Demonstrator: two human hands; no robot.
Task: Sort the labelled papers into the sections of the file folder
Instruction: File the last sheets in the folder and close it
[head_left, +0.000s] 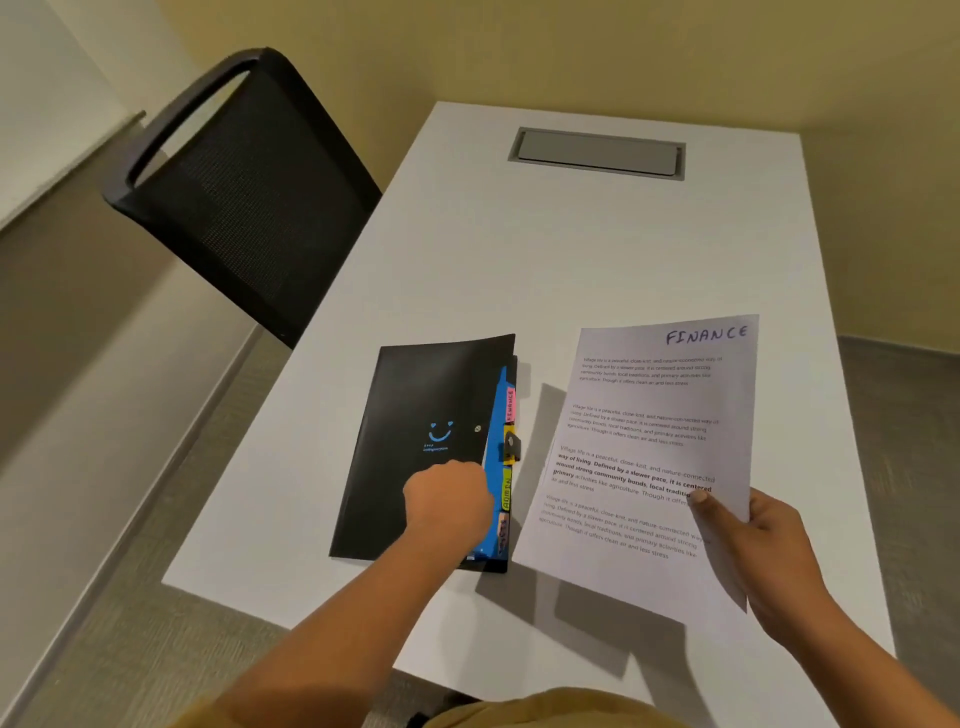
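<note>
A black file folder (415, 410) with a blue smiley lies on the white table (519, 260). Coloured section tabs (508, 457) stick out along its right edge; a pink one reads FINANCE. My left hand (449, 499) grips the right edge of the folder's front cover, which is slightly raised. My right hand (763, 545) holds a printed paper (644, 457) marked FINANCE in blue ink, tilted above the table to the right of the folder. My thumb lies on the sheet's right side.
A black mesh chair (234, 182) stands at the table's left side. A grey cable hatch (597, 153) is set into the table at the far end. The table's near edge runs just in front of my arms.
</note>
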